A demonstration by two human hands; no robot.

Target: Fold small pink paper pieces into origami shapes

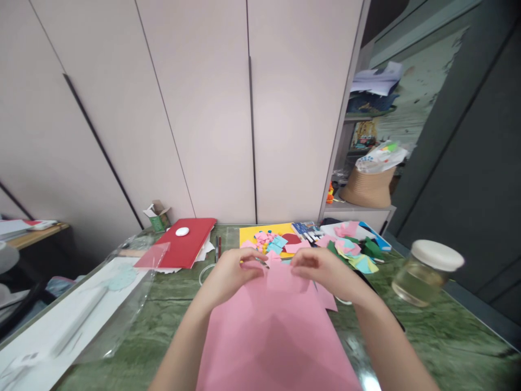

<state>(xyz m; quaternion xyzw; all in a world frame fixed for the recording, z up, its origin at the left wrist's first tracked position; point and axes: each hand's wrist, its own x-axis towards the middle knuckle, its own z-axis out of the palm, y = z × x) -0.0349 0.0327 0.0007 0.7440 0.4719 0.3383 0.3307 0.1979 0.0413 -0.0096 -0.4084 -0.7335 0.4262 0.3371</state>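
Note:
A large pink paper sheet (272, 336) lies on the green marbled table (163, 315), reaching from the near edge to my hands. My left hand (230, 271) pinches the sheet's far edge on the left. My right hand (325, 269) pinches the same edge on the right, where a small flap of pink paper (285, 277) is folded up between the two hands. Both hands have their fingers closed on the paper.
A glass jar with a white lid (427, 271) stands at the right. Coloured paper scraps (350, 250) and a yellow sheet (264, 234) lie behind my hands. A red folder (183, 244) and clear plastic (122, 293) are at the left. White cupboard doors (211, 108) rise behind.

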